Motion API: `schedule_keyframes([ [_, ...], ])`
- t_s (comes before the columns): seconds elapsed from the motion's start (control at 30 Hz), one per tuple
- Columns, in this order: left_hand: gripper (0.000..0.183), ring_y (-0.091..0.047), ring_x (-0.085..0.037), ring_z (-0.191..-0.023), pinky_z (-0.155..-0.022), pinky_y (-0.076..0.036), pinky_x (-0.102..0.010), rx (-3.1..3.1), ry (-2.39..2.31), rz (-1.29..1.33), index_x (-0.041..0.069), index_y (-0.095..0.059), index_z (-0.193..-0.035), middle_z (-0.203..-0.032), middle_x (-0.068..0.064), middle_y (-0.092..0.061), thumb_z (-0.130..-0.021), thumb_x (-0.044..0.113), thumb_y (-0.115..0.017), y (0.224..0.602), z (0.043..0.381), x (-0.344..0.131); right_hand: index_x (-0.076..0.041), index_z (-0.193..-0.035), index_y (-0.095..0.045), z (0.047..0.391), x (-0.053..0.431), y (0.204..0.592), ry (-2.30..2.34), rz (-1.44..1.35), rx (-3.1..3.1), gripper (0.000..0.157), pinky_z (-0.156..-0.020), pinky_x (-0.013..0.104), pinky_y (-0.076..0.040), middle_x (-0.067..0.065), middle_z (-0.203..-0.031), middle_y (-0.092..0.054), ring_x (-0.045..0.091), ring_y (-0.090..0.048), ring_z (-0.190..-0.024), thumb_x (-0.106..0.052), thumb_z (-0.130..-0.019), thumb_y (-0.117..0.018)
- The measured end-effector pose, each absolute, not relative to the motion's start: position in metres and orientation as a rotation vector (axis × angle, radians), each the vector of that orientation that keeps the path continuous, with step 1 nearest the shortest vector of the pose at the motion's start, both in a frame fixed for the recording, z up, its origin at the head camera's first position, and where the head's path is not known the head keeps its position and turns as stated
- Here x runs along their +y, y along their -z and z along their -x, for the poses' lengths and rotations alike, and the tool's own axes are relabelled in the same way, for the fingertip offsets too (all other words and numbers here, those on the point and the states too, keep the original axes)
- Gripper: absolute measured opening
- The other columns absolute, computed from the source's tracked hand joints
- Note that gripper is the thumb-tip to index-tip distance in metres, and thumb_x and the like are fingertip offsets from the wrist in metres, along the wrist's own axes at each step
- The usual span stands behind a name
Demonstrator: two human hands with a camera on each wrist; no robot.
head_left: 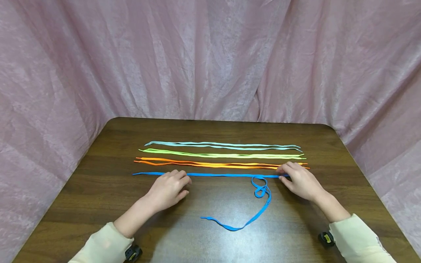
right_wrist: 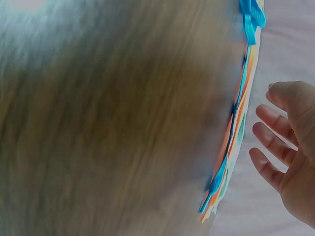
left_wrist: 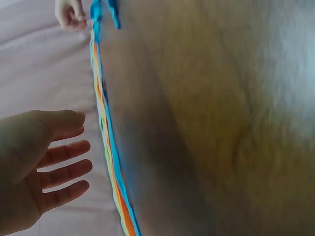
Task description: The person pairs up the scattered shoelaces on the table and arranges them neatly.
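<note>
A blue shoelace (head_left: 217, 175) lies nearly straight across the dark table. A second stretch of blue lace (head_left: 251, 220) loops near its right part and curves toward the front. My left hand (head_left: 169, 190) is over the left part of the straight lace, fingers loosely bent and spread in the left wrist view, holding nothing. At the lace's right end is my right hand (head_left: 300, 182), which hides that end in the head view. Its thumb and fingers (right_wrist: 273, 155) stand apart with nothing between them in the right wrist view.
Beyond the blue lace lie orange laces (head_left: 213, 165), yellow-green laces (head_left: 217, 155) and pale blue laces (head_left: 223, 144) in roughly parallel rows. The wooden table (head_left: 108, 208) ends at a back edge before a pink curtain (head_left: 197, 62).
</note>
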State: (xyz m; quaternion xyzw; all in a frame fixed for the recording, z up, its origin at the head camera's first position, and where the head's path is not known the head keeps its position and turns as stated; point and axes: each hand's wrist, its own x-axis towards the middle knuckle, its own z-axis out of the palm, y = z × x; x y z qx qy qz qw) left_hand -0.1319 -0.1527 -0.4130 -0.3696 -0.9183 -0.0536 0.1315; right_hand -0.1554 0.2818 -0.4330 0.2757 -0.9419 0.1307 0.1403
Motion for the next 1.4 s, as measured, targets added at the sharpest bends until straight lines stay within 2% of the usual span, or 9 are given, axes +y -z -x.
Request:
schedule_keyframes([
  [0.2,0.017,-0.053,-0.015,-0.077,-0.07,-0.047,-0.03,-2.656,0.157,1.188,0.019,-0.062,-0.087,-0.086,0.006,-0.056,-0.077,0.026,-0.073,0.418,0.122,-0.137,-0.012,-0.093,-0.064,0.152,0.267,0.436,-0.357,-0.85,-2.695,0.02,-0.067,0.034,-0.049,-0.003,-0.087,-0.06,0.014,-0.06,-0.081,-0.012,-0.076,-0.073],
  [0.53,0.016,-0.051,-0.012,-0.074,-0.063,-0.043,-0.025,-2.66,0.136,1.338,0.018,-0.062,-0.087,-0.087,0.005,-0.057,-0.079,0.031,-0.069,0.427,0.105,-0.113,-0.015,-0.088,-0.063,0.152,0.247,0.442,-0.381,-0.838,-2.69,0.012,-0.062,0.028,-0.045,-0.008,-0.079,-0.056,0.008,-0.054,-0.072,-0.015,-0.078,-0.07],
  [0.8,0.013,-0.051,-0.009,-0.072,-0.058,-0.039,-0.02,-2.681,0.127,1.381,0.02,-0.064,-0.085,-0.082,0.008,-0.055,-0.079,0.03,-0.07,0.432,0.096,-0.105,-0.016,-0.087,-0.061,0.146,0.241,0.443,-0.39,-0.885,-2.762,0.015,-0.061,0.023,-0.043,-0.009,-0.078,-0.054,0.004,-0.049,-0.07,-0.023,-0.077,-0.072],
  [0.93,0.01,-0.049,-0.008,-0.068,-0.055,-0.036,-0.018,-2.658,0.142,1.388,0.022,-0.062,-0.078,-0.076,0.01,-0.052,-0.077,0.026,-0.071,0.434,0.095,-0.105,-0.018,-0.082,-0.059,0.144,0.241,0.444,-0.392,-0.92,-2.772,0.015,-0.059,0.021,-0.041,-0.012,-0.074,-0.05,0.003,-0.045,-0.069,-0.021,-0.076,-0.072],
  [1.13,0.017,-0.044,-0.006,-0.062,-0.052,-0.03,-0.016,-2.647,0.124,1.401,0.023,-0.057,-0.068,-0.068,0.011,-0.046,-0.076,0.021,-0.071,0.434,0.096,-0.104,-0.02,-0.075,-0.052,0.144,0.243,0.443,-0.417,-0.958,-2.755,0.021,-0.055,0.017,-0.037,-0.016,-0.07,-0.044,0.001,-0.041,-0.065,-0.013,-0.076,-0.072],
  [1.4,0.018,-0.041,-0.008,-0.059,-0.053,-0.037,-0.021,-2.673,0.092,1.353,0.018,-0.053,-0.069,-0.065,0.01,-0.044,-0.083,0.019,-0.064,0.43,0.096,-0.114,-0.018,-0.078,-0.052,0.146,0.252,0.433,-0.463,-0.913,-2.772,0.018,-0.049,0.016,-0.032,-0.015,-0.065,-0.04,0.0,-0.035,-0.055,-0.006,-0.08,-0.066],
])
